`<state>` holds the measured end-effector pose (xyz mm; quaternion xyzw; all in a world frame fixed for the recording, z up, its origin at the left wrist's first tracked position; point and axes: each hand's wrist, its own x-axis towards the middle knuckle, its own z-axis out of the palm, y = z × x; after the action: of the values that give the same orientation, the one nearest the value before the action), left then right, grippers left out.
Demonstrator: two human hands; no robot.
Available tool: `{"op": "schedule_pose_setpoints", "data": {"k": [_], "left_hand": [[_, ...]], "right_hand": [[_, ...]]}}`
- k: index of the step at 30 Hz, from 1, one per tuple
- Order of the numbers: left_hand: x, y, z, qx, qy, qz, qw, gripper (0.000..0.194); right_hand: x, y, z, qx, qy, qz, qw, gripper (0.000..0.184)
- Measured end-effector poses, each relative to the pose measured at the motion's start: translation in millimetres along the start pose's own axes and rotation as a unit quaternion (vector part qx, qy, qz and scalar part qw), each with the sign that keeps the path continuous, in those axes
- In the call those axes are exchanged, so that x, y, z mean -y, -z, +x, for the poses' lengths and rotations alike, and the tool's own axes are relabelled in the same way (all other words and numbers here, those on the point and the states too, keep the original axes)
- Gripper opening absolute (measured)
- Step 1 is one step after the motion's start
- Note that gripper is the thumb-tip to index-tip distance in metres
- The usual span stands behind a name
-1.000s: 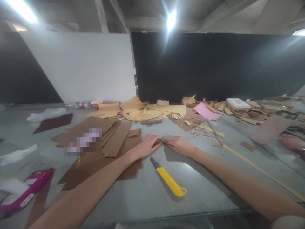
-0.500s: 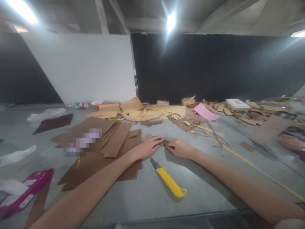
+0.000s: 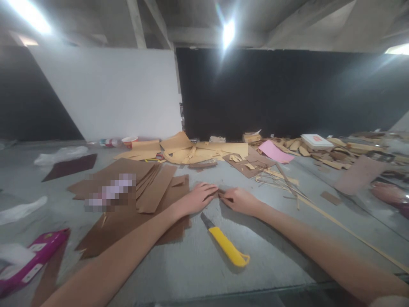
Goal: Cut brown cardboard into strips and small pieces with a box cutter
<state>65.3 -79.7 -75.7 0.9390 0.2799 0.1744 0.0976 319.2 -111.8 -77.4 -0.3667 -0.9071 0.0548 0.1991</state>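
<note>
Fingertip to fingertip, my two hands meet over the grey table around a small brown piece (image 3: 221, 192), mostly covered by the fingers. My left hand (image 3: 201, 198) is closed, its fingers together and pressed down at the piece's left end. At the right end, my right hand (image 3: 240, 201) pinches it with thumb and forefinger. A yellow utility knife (image 3: 227, 248) lies just in front of the hands, its blade toward the left hand. Brown sheets and strips (image 3: 156, 188) are piled beside and under my left forearm.
Tan sheets (image 3: 204, 150) lie behind the hands, with thin offcuts (image 3: 277, 175) and a pink sheet (image 3: 275, 151) to the right. A white box (image 3: 316, 141) sits among scraps at the back. A magenta object (image 3: 41, 256) lies front left. At far right is another person's hand (image 3: 388, 192).
The camera view has shifted very slightly. Both hands stay at the small brown piece, and the knife lies where it was.
</note>
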Motion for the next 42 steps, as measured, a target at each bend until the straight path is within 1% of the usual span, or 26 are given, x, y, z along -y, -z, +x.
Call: {"op": "schedule_pose_setpoints", "data": {"k": [6,19,26,36,42], "left_hand": [[2.0,-2.5,0.3,-0.022,-0.014,0.001,1.000,0.044],[0.5,-0.7,0.2,-0.021,-0.012,-0.001,1.000,0.041],[-1.0,0.0,1.0,-0.030,-0.011,-0.010,0.999,0.041],[0.4,-0.6,1.5,-0.026,-0.011,-0.010,1.000,0.040],[-1.1,1.2,1.9,-0.024,-0.010,-0.009,1.000,0.040]], "right_hand": [[0.0,-1.1,-1.5,-0.006,-0.001,0.001,1.000,0.027],[-0.3,-1.3,-2.7,-0.007,-0.003,0.007,1.000,0.025],[0.3,1.0,-1.4,-0.002,0.002,0.007,1.000,0.023],[1.2,0.9,0.7,0.016,-0.006,-0.019,1.000,0.023],[-0.9,-0.6,0.2,0.010,0.010,-0.031,0.999,0.021]]}}
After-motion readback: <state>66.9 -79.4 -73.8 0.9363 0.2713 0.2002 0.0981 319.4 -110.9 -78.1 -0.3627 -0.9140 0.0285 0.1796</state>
